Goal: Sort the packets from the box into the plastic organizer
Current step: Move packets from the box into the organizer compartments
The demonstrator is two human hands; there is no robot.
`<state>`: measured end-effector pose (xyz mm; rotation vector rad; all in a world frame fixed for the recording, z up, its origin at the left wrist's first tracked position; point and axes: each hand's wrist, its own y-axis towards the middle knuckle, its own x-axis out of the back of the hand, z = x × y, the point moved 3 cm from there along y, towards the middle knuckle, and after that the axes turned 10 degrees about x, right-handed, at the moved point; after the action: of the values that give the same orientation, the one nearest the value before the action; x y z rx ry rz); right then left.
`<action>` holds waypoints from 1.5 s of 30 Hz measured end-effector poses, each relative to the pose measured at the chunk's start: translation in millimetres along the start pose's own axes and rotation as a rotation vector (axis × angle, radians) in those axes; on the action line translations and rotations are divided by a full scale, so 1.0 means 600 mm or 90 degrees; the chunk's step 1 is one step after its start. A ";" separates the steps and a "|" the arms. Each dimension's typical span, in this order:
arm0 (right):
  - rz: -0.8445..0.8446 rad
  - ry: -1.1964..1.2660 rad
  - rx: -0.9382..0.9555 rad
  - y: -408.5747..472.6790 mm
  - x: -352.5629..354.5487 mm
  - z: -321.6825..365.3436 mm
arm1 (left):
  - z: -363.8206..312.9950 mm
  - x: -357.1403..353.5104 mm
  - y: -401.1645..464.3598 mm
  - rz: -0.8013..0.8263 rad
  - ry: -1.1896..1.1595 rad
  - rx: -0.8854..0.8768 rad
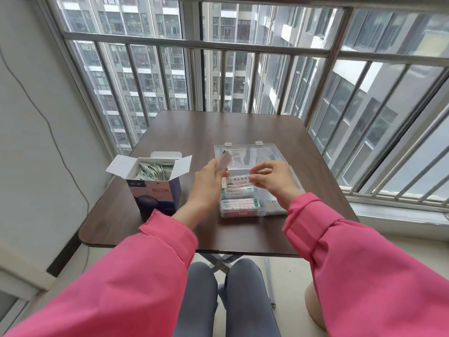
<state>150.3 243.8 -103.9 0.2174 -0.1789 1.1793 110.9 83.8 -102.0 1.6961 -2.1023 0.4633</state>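
An open blue and white cardboard box (155, 188) stands left of centre on the table, with several white and green packets (151, 171) inside. To its right lies a clear plastic organizer (277, 210) with its lid (252, 154) folded back. Stacks of packets (239, 205) fill its near left compartments. My left hand (209, 178) holds a small bunch of packets (224, 158) upright above the organizer's left edge. My right hand (274, 177) pinches a single packet (239, 182) flat over the organizer.
The dark wooden table (218, 132) stands against a barred window (218, 69); its near edge is just past my knees. A wall with a hanging cable (48, 122) is on the left.
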 end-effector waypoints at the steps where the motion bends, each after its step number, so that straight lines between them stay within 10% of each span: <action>1: -0.001 -0.022 0.002 0.003 -0.003 -0.002 | 0.002 -0.002 0.002 -0.009 0.021 0.003; 14: 0.116 -0.455 0.150 0.014 -0.050 0.004 | 0.033 -0.016 0.023 -0.005 0.220 0.006; 20: 0.119 -0.545 0.155 0.011 -0.056 0.005 | 0.017 -0.005 0.009 0.031 0.013 0.000; 27: 0.128 0.010 0.079 -0.009 -0.024 0.045 | 0.004 0.002 -0.012 0.204 -0.245 0.061; 45: 0.040 0.029 0.100 -0.029 -0.006 0.056 | -0.024 0.006 -0.027 0.200 -0.337 0.086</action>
<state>163.9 225.4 -74.0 0.3236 -0.0529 1.2607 127.6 84.3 -87.7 1.7029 -2.7976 0.2638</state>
